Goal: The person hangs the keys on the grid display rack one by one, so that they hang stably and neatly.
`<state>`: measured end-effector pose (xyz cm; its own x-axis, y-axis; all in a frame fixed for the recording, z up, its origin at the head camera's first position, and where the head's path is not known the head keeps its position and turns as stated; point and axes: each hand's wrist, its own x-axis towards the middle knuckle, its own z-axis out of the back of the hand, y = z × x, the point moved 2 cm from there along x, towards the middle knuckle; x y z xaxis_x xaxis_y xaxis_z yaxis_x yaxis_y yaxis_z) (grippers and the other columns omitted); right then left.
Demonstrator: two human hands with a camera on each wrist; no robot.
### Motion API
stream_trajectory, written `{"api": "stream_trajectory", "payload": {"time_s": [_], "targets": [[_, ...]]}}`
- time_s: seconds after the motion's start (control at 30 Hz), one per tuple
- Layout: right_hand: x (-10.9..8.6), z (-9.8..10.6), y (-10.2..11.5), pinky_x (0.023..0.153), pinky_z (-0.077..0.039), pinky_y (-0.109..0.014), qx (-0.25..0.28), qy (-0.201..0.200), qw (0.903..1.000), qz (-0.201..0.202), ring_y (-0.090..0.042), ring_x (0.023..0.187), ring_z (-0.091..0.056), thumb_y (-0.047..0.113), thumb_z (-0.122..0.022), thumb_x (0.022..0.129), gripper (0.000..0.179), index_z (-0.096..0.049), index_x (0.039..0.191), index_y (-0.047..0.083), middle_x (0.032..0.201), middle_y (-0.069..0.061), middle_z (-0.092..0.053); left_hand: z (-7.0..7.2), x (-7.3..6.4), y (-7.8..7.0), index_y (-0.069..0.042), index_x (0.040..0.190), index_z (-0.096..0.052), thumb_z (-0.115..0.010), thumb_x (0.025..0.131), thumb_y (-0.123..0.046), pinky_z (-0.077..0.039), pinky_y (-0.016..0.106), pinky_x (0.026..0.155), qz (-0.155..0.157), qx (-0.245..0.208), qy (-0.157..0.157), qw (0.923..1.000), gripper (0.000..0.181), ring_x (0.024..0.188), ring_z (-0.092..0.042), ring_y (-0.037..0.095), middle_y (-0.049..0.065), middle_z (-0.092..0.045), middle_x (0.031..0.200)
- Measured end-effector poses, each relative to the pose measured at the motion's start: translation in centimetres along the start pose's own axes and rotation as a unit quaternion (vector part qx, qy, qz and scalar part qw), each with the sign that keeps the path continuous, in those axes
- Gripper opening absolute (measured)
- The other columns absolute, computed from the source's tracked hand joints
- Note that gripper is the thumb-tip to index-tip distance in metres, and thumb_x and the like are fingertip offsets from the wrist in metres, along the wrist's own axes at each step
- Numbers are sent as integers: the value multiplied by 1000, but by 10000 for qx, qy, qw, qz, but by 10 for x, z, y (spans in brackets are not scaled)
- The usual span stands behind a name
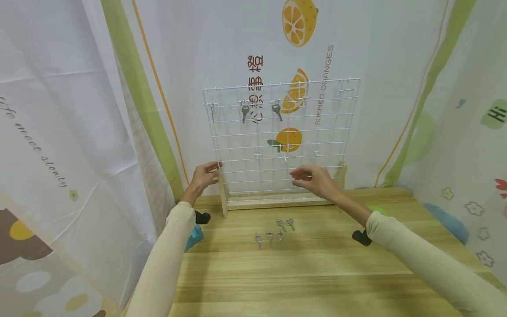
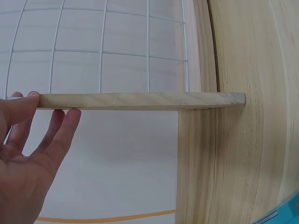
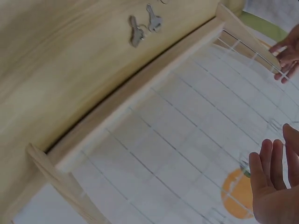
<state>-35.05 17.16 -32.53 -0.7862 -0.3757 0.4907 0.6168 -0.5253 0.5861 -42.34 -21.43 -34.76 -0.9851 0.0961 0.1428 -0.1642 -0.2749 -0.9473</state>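
A white wire grid rack (image 1: 277,165) stands upright in a wooden base (image 1: 277,202). My left hand (image 1: 204,177) holds the top of the rack's left wooden upright (image 2: 140,100), thumb and fingers on either side of it by the wire edge. My right hand (image 1: 317,180) hovers at the lower right of the grid, fingers slightly bent, with nothing visible in them. Three keys hang from upper hooks: a left key (image 1: 212,112), a middle key (image 1: 245,113) and a right key (image 1: 277,111). Other hooks (image 1: 315,153) on the grid hold nothing.
On the wooden table (image 1: 277,277), two keys (image 1: 290,224) lie just before the base, with three more keys (image 1: 270,238) nearer me. A blue object (image 1: 194,238) is beside my left sleeve. Black objects (image 1: 361,237) sit near both forearms. A printed curtain (image 1: 182,53) hangs behind.
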Motion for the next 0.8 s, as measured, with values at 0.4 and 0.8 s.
{"api": "stream_trajectory", "payload": {"time_s": [0.4,0.8], "targets": [[-16,-38,-36,84,-65,-36,135,169,9996,-195,-33,97,-75,1,-80,90,24,-75,112,-5,108,-18,-76,-1,2,-3,-4,154,-50,-56,106,1,-54,50,107,-55,-20,-56,10000,48,138,-54,34,15,-58,149],[-31,-75,-68,81,-65,-34,151,334,9990,-237,-33,95,-75,-3,-78,91,20,-75,110,-7,105,-19,-76,2,2,3,-4,151,-53,-58,105,1,-56,47,105,35,-52,-160,9999,47,137,-55,32,13,-59,148]]}}
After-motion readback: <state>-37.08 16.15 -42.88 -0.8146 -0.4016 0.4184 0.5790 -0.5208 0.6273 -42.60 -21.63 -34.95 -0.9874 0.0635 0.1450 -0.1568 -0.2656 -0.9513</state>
